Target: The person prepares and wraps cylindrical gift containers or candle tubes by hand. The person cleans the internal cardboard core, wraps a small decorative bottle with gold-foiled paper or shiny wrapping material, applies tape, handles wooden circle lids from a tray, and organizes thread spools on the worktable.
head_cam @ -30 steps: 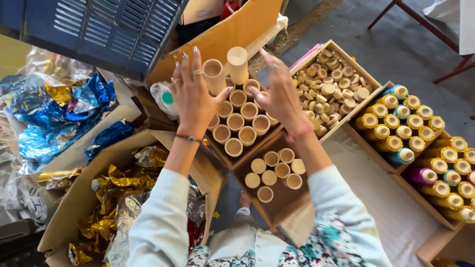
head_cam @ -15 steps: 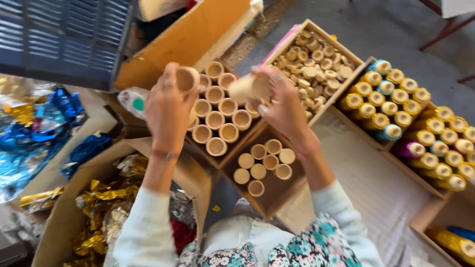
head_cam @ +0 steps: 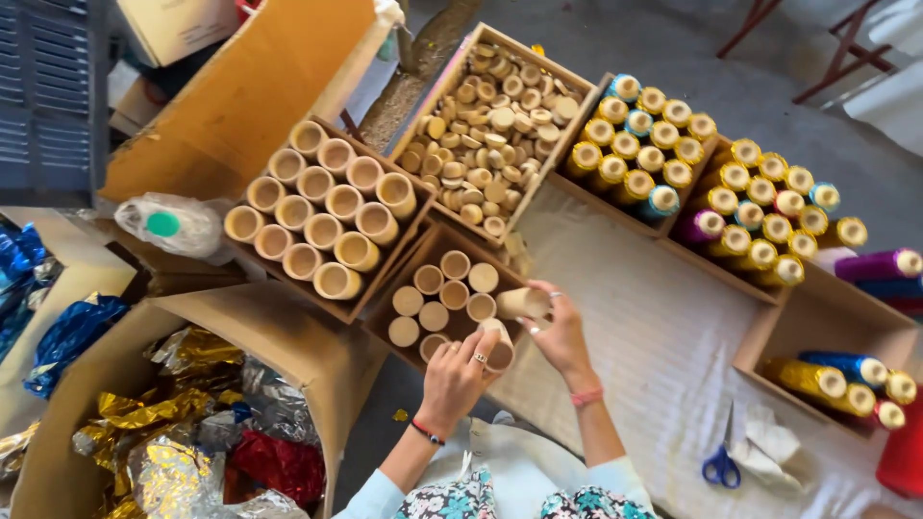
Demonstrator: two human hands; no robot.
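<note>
2 tan cardboard tubes (head_cam: 510,322) tilted over the small box (head_cam: 385,308).

The person wears light blue sleeves, flowery clothes, a ring and dark band on the left hand (head_cam: 460,370), a pink band by the right hand (head_cam: 561,332).

Open white cloth (head_cam: 625,327) lies right of the hands; the small box (head_cam: 423,252) is crowded with upright cardboard tubes (head_cam: 433,315), and fuller boxes (head_cam: 404,223) hem it beyond.

Blue-handled scissors (head_cam: 722,461) on white cloth (head_cam: 654,356), box of foil-wrapped gold spools (head_cam: 707,197), crumpled metallic foil scraps (head_cam: 183,437), clear plastic bag (head_cam: 178,226)
</note>
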